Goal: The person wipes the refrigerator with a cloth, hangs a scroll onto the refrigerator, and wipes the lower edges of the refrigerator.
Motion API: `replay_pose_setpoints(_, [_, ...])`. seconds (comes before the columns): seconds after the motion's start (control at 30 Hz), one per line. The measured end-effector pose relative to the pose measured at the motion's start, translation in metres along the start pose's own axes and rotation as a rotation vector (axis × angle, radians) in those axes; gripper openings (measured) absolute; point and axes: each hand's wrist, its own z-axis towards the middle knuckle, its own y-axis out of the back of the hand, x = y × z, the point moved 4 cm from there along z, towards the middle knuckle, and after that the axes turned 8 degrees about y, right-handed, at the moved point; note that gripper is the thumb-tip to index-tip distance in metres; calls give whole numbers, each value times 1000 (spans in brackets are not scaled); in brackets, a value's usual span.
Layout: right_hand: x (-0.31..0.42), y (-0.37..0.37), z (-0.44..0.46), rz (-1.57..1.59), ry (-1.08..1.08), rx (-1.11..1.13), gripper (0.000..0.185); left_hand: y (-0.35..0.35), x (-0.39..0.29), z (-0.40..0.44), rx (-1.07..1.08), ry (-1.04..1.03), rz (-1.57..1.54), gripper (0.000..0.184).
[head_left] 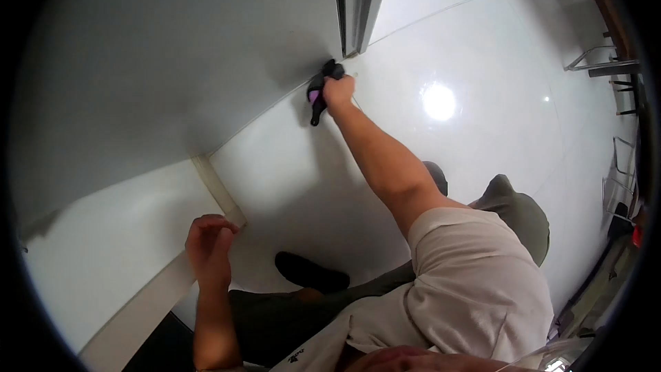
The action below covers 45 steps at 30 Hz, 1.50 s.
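My right hand (339, 91) is closed round a black and purple object (317, 96), low down near the floor. This object lies close to the bottom edge of a large grey panel (206, 48), beside the foot of a metal frame (359, 14). What exactly the object is I cannot make out. On the left, my left hand (210, 238) is raised with its fingers curled inward, near the end of a low ledge (222, 196). Whether anything is between those fingers is hidden.
Glossy white floor (468, 62) reflects a bright light. My dark shoe (311, 272) rests on it between my hands. Metal-legged furniture (592, 58) lines the right edge. A pale baseboard (138, 310) runs along the lower left.
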Motion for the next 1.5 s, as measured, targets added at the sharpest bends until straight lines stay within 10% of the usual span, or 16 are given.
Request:
replay_pose_setpoints(0.23, [36, 21, 33, -8, 26, -117, 23, 13, 11, -19, -12, -25, -36, 15])
replay_pose_setpoints(0.3, [28, -4, 7, -290, 269, 80, 27, 20, 12, -23, 4, -71, -30, 15])
replay_pose_setpoints(0.47, [31, -35, -59, -134, 114, 391, 29, 14, 5, -30, -18, -68, -17, 16])
replay_pose_setpoints(0.73, [29, 19, 31, -131, 113, -41, 26, 32, 17, -36, -30, -73, -70, 15])
replay_pose_setpoints(0.9, [16, -46, -28, -337, 157, 336, 34, 32, 18, -44, 7, -105, -65, 14])
replay_pose_setpoints(1.03, [20, -114, -133, 89, 225, 772, 27, 42, 22, -54, -33, -101, -74, 13])
replay_pose_setpoints(1.1, [35, -136, -185, 511, -202, 889, 13, 44, 23, -56, -43, -121, -46, 13])
replay_pose_setpoints(1.2, [39, -138, -209, 669, -481, 822, 17, 54, 32, -56, -54, -132, -43, 15])
replay_pose_setpoints(1.27, [-45, -180, -172, 472, -313, 735, 15, 61, 41, -53, -46, -142, -68, 16])
replay_pose_setpoints(1.5, [-11, -77, -69, 516, -83, -7, 22, 77, 59, -58, -23, -134, -170, 14])
